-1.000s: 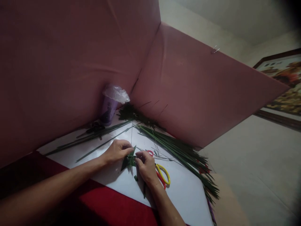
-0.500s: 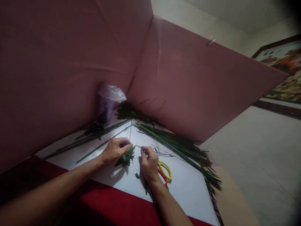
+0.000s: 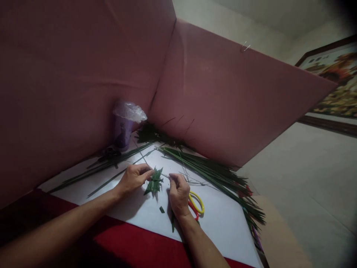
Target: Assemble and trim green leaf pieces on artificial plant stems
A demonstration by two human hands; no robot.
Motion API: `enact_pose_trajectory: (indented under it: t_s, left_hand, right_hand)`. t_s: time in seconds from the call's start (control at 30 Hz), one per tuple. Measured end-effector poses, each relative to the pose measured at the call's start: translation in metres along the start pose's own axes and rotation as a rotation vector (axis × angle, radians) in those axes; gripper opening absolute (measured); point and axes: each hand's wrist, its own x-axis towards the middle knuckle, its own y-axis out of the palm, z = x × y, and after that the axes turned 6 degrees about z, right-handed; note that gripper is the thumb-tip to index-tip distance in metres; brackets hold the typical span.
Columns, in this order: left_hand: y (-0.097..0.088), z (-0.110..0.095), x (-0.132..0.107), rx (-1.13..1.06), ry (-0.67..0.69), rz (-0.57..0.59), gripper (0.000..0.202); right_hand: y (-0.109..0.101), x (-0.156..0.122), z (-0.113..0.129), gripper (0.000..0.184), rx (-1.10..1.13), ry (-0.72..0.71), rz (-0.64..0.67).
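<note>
My left hand (image 3: 135,176) is closed in a pinch at the edge of a small folded piece of green leaf (image 3: 154,183) with pointed ends, held over the white sheet. A thin dark strand rises up and left from near those fingertips. My right hand (image 3: 179,194), also pinching, grips the end of a thin strand (image 3: 165,175) that runs across to the leaf piece. Beside the right wrist lie scissors with one yellow and one red handle (image 3: 198,204); their blades are hidden. A leaf scrap (image 3: 161,209) rests below the folded leaf.
Long green leaves (image 3: 200,167) lie in a bundle along the right back edge of the white sheet (image 3: 223,227). More blades lie at left. A purple cup (image 3: 122,132) with clear plastic on top stands by the pink panels (image 3: 212,89). Red cloth (image 3: 134,242) covers the front.
The folded leaf has come up and turned, so more of it shows beside my left fingertips. The strand above it now leans left. My right hand has shifted slightly right.
</note>
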Motion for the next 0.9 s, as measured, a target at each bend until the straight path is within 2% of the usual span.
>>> enact_pose_trajectory:
  t_s: [0.23,0.37,0.5,0.6,0.77,0.9]
  left_hand:
    - [0.004,0.004,-0.001,0.121,0.111,0.048,0.025]
    - [0.004,-0.001,-0.002,0.056,0.118,0.041,0.021]
    - [0.002,-0.003,-0.004,-0.075,0.052,0.080,0.023]
    - [0.002,0.003,-0.003,-0.110,0.015,0.068,0.026]
    - [0.003,0.012,0.001,-0.115,-0.003,0.022,0.029]
    - [0.003,0.009,0.002,-0.108,-0.072,-0.023,0.028]
  right_hand:
    - [0.004,-0.003,-0.002,0.013,0.010,0.002,0.047]
    - [0.008,-0.002,-0.006,0.013,0.018,-0.052,0.050]
    - [0.007,-0.004,-0.003,0.015,0.048,-0.124,0.000]
    - [0.004,-0.006,0.008,0.020,0.073,-0.253,-0.031]
    - [0.009,-0.005,0.039,0.027,0.038,-0.476,0.007]
    - [0.024,-0.019,0.060,0.023,0.015,-0.585,0.155]
